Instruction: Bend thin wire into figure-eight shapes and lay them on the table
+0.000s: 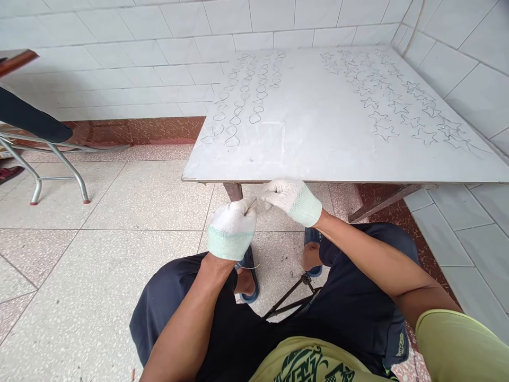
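many looped wire shapes and wire stars lay on the table, seemingly done, while your left hand and right hand were pinched closed near its front edge, on what i could not tell, with one thin wire curving below the left, apparently yet unshaped.

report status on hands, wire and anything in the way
Left hand and right hand gloved, pinched, close together. Thin wire curving below left hand, grip point hidden. Table ahead, nothing visible blocking hands.
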A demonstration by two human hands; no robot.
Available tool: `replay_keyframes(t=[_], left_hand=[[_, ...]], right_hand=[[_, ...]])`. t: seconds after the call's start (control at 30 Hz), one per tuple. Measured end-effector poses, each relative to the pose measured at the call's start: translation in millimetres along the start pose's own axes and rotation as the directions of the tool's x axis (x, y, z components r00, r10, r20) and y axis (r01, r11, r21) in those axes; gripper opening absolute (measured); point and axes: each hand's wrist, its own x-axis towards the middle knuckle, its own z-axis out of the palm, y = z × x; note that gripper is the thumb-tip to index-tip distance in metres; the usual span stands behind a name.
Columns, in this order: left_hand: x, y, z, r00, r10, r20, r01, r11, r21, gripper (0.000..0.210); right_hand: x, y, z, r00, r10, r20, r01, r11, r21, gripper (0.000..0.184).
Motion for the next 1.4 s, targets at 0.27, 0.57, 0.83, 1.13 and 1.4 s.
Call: replay_keyframes(t=[0.27, 0.57, 0.83, 1.13, 1.4], left_hand=[[-7, 0, 2.5, 0.991, 0.019, -0.135, -0.009, 0.997, 0.072, 0.036], [-6, -9, -9.5, 0.996, 0.085, 0.013, -0.083, 0.989, -0.124, 0.035], [1, -14, -14.4, 0.996, 0.067, 0.06, -0.048, 0.96, -0.277, 0.031], [-2, -17, -9.4, 0.999, 0.034, -0.008, -0.035, 0.976, -0.214, 0.03], [-4, -22, -1.3, 0.989, 0.073, -0.133, -0.099, 0.974, -0.202, 0.031]], right_hand=[[2, 3, -1, 0.999, -0.002, 0.05, -0.001, 0.998, 0.065, 0.023], [-4, -8, -7, 0.988, 0.009, 0.154, -0.015, 0.999, 0.033, 0.023], [-2, -6, -2, 0.996, 0.022, 0.082, -0.022, 1.0, -0.003, 0.026], [-4, -3, -2, 0.995, 0.011, 0.096, -0.014, 0.999, 0.031, 0.022], [-5, -3, 0, 0.992, 0.013, 0.127, -0.025, 0.995, 0.095, 0.017]])
